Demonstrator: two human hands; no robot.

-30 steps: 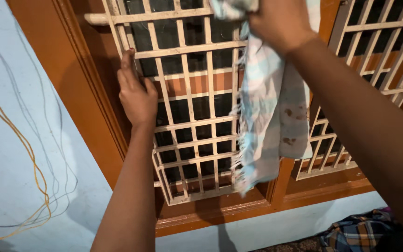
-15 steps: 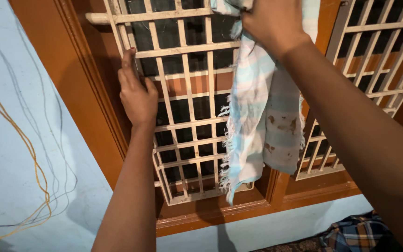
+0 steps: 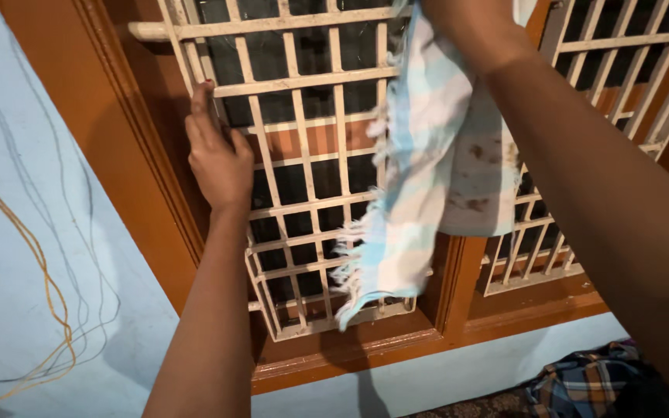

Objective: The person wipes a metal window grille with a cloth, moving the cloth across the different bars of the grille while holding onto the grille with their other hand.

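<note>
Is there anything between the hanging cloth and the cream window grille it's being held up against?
Nothing visible. The right hand holds the pale blue and white cloth at the top, and it hangs right in front of the grille bars. The left hand lies flat on the grille off to the side, clear of the cloth.

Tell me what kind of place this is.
Probably a room in a home, at a window. A cream metal window grille sits in an orange-brown wooden frame set in a pale blue painted wall, with loose wires hanging on it, and a plaid cloth heap lies on the floor.
</note>
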